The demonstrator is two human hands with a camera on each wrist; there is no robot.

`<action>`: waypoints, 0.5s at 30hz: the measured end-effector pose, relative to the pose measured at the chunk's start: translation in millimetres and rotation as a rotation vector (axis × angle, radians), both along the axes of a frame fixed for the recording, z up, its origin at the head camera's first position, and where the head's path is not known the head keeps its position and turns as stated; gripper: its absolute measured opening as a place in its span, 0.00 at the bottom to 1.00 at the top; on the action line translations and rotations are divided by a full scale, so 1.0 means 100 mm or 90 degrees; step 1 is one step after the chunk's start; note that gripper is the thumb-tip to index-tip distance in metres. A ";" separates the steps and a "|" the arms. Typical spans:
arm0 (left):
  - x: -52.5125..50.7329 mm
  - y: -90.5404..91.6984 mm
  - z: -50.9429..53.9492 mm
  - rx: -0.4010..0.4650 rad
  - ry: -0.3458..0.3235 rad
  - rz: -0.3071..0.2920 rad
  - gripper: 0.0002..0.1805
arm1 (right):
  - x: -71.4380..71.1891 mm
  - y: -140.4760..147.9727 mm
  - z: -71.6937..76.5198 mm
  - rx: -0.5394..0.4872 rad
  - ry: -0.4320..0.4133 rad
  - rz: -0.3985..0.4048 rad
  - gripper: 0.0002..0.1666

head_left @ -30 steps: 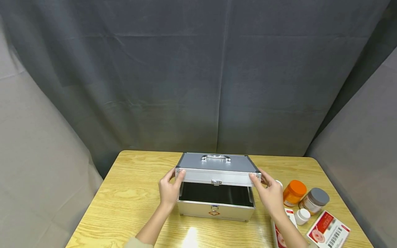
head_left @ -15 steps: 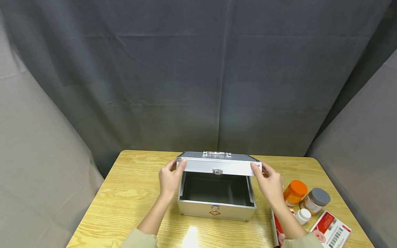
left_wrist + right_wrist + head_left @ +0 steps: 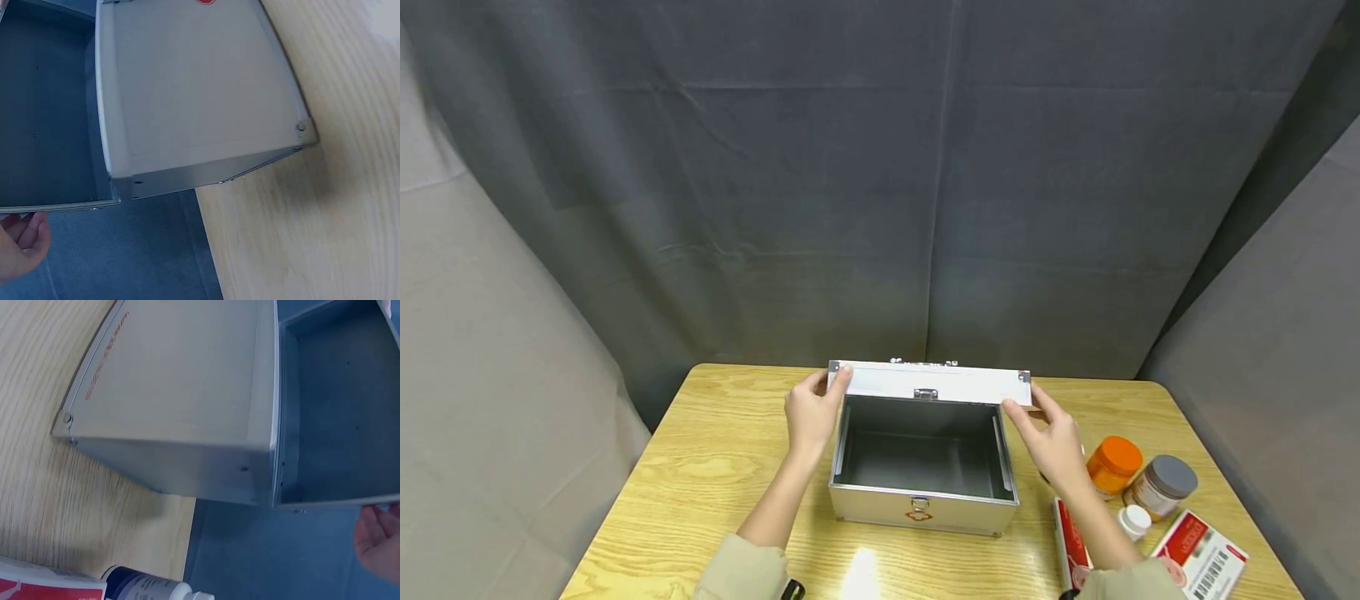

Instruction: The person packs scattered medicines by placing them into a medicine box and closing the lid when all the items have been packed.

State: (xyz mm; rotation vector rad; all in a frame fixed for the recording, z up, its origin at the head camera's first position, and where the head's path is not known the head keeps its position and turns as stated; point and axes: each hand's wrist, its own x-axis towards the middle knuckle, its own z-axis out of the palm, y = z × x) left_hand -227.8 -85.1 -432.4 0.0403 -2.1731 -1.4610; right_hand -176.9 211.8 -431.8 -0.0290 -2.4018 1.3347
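Note:
A silver first-aid box [image 3: 887, 507] with an orange cross mark on its front stands on the table, its dark inside showing with nothing in it. Its lid [image 3: 940, 382] is tilted up at the back, and the handle on top is seen edge-on. My left hand [image 3: 808, 417] pinches the lid's left corner, thumb in front and fingers behind. At the right corner my right hand [image 3: 1056, 442] grips the lid the same way. Both wrist views show the hollow underside of the lid [image 3: 44, 112], with the right hand [image 3: 381, 540] at its edge.
Right of the box stand an orange-capped bottle [image 3: 1116, 462], a grey-capped jar [image 3: 1165, 483] and a small white-capped bottle [image 3: 1135, 521]. Two red-and-white cartons lie there, one carton [image 3: 1206, 554] flat, the other carton [image 3: 1070, 542] partly under the right arm. Dark cloth hangs behind the table.
Both hands have swung the lid up and back, from partly lowered to raised. More of the box's inside shows now. The box base and the bottles have stayed in place.

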 end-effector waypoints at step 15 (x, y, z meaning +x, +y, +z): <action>-0.15 0.02 0.16 -0.038 -0.015 0.012 0.24 | -0.44 0.27 -0.35 0.036 0.075 0.151 0.32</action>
